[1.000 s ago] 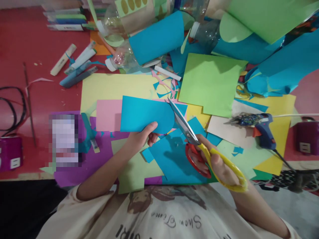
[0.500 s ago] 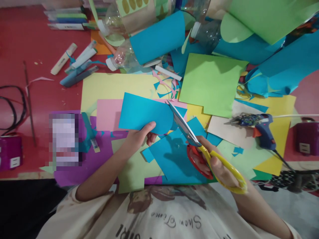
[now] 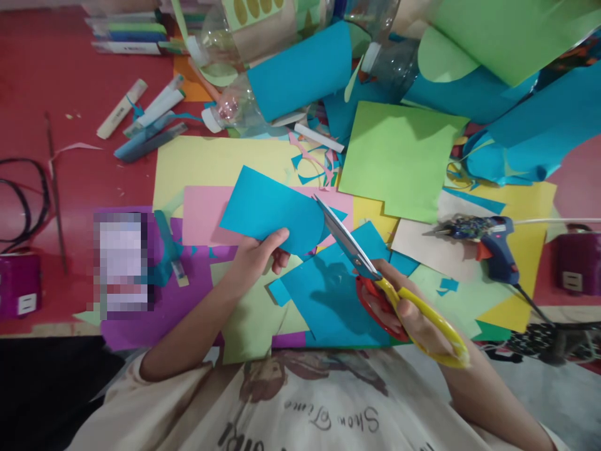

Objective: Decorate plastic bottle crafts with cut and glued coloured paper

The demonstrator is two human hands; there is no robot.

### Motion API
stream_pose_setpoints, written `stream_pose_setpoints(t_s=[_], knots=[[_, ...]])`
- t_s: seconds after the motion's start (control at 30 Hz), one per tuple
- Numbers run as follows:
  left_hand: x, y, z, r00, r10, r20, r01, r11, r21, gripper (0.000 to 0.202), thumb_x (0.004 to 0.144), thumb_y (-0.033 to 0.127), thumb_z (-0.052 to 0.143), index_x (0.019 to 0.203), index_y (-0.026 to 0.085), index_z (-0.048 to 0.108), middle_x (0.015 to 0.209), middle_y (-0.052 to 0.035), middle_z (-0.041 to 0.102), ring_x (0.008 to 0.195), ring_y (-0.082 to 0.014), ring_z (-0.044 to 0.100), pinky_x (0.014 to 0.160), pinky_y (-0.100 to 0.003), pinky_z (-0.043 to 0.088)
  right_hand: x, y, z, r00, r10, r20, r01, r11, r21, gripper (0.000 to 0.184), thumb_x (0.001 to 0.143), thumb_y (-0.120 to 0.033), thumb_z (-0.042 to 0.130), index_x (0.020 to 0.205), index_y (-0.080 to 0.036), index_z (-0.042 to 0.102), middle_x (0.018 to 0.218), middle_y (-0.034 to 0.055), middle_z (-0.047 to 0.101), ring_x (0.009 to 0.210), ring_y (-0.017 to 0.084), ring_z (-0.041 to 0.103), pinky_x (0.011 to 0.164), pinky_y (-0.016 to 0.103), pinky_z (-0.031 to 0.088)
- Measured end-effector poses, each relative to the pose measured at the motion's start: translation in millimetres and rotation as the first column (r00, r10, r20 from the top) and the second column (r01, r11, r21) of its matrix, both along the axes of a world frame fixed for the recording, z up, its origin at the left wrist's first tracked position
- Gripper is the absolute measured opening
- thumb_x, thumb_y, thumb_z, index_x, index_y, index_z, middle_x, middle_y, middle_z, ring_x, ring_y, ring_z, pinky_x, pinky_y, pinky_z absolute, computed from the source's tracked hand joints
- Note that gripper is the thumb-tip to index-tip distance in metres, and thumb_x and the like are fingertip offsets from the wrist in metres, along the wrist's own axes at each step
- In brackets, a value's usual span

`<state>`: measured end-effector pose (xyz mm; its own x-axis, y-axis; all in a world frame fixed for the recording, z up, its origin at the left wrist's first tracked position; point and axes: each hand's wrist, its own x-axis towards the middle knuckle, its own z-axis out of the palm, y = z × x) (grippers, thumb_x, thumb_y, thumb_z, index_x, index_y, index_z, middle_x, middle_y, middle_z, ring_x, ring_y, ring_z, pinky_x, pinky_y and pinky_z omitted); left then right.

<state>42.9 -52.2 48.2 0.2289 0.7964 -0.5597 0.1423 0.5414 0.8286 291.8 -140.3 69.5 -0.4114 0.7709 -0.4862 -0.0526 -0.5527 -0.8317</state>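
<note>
A blue sheet of paper (image 3: 267,203) with a rounded right end is pinched in my left hand (image 3: 263,257), thumb on top and fingers beneath. My right hand (image 3: 401,307) grips scissors (image 3: 345,238) with one red and one yellow handle. Their blades lie at the paper's curved right edge, pointing up and left, and look nearly closed. A small blue point of paper shows just right of the blades. Below the hands lie a larger blue sheet (image 3: 323,294) and a pale green sheet (image 3: 248,326).
A glue gun (image 3: 500,244) lies at the right with its cord. Plastic bottles wrapped in blue paper (image 3: 300,72) are at the back. A green sheet (image 3: 399,156), paper scraps, markers (image 3: 154,116) and a blurred-out phone-like object (image 3: 122,263) lie around.
My left hand has tilted the blue paper, its left end turning slightly downward and its top corner rising. The scissors have shifted a little, their blades drawing closer together.
</note>
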Motion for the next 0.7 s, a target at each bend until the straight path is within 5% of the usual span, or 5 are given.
stream_pose_setpoints(t_s=[0.7], knots=[[-2.0,5.4,4.9,1.000,0.025,0.002,-0.025,0.997,0.070,0.043,0.078,0.041,0.058,0.042,0.019,0.052,0.038,0.0000,0.052,0.033,-0.0073,0.044,0.037,-0.022,0.033,1.4,2.7,7.9,0.993,0.011,0.114,-0.011,1.000,0.006,0.070,0.072,-0.084,0.052,0.106,-0.022,0.049,0.050,-0.0099,0.037,0.038,0.006,0.024,0.036,0.024,0.016]])
